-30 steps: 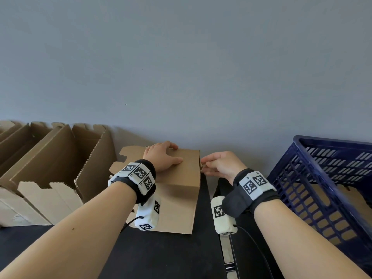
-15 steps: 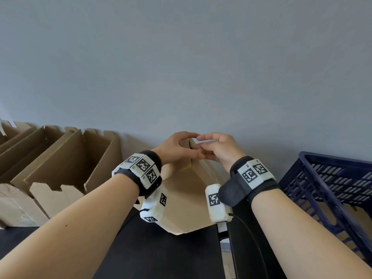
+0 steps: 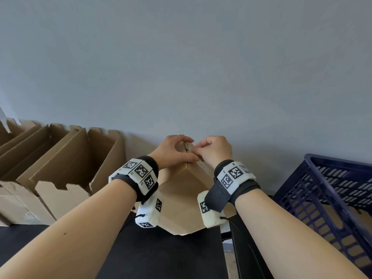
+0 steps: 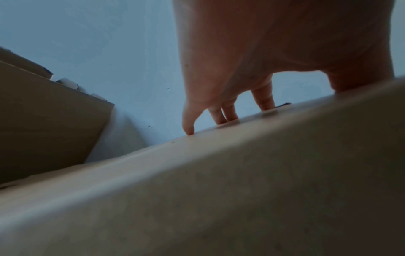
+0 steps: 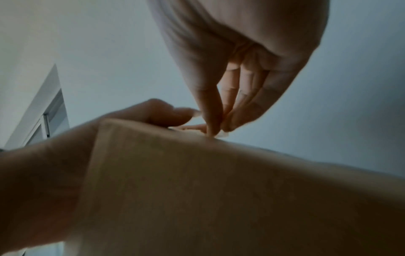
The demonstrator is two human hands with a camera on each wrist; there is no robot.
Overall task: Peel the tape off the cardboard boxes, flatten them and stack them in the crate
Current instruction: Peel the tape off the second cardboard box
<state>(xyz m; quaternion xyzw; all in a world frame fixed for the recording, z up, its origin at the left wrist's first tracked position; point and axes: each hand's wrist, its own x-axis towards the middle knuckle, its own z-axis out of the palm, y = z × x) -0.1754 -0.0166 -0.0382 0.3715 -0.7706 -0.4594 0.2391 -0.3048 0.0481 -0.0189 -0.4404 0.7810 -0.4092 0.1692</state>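
A closed brown cardboard box stands tipped up on one corner on the black table, in the middle of the head view. My left hand grips its top corner, fingers over the far side and thumb on the near face. My right hand is at the same top edge, thumb and fingers pinching a pale end of tape where it meets the box. How far the tape runs down the box is hidden by my hands.
Several open cardboard boxes stand in a row along the wall at the left. A dark blue plastic crate stands at the right with flat cardboard showing through its side. A gap between two tabletops runs below my right wrist.
The box lay flat under my hands a second ago; it now stands tipped up on a corner. My right hand has curled into a pinch at its top edge.
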